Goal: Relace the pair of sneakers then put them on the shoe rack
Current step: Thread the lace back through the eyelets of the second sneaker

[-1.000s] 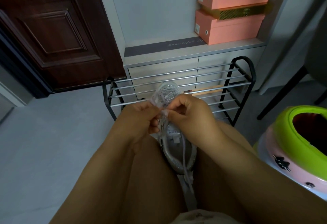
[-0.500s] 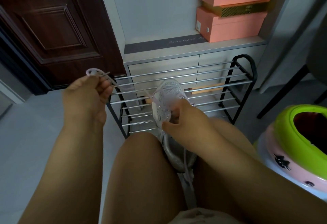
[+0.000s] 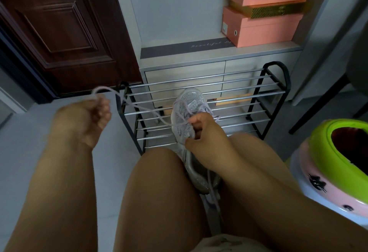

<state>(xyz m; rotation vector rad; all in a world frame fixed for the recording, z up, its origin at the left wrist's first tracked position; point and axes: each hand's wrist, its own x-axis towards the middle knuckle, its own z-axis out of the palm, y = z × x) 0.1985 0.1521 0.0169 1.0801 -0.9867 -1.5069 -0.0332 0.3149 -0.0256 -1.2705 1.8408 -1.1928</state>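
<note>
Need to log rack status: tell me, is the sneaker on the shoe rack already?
No, the sneaker is held between the knees, in front of the shoe rack.

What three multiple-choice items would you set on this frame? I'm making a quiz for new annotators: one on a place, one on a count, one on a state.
1. Where is the sneaker?
A. On the shoe rack's top shelf
B. Between the person's knees, in front of the shoe rack
C. On top of the boxes

2. How many pink boxes are stacked on the cabinet?
A. One
B. Two
C. Four

3. What is the left hand doing?
A. Gripping a stretch of lace pulled out to the side
B. Lying flat on the floor
C. Holding a box

Answers: 1 B, the sneaker sits between the knees, steadied by the right hand. 2 B, two pink boxes show, with a gold one between them. 3 A, the fingers curl round the lace, which runs taut to the sneaker.
</note>
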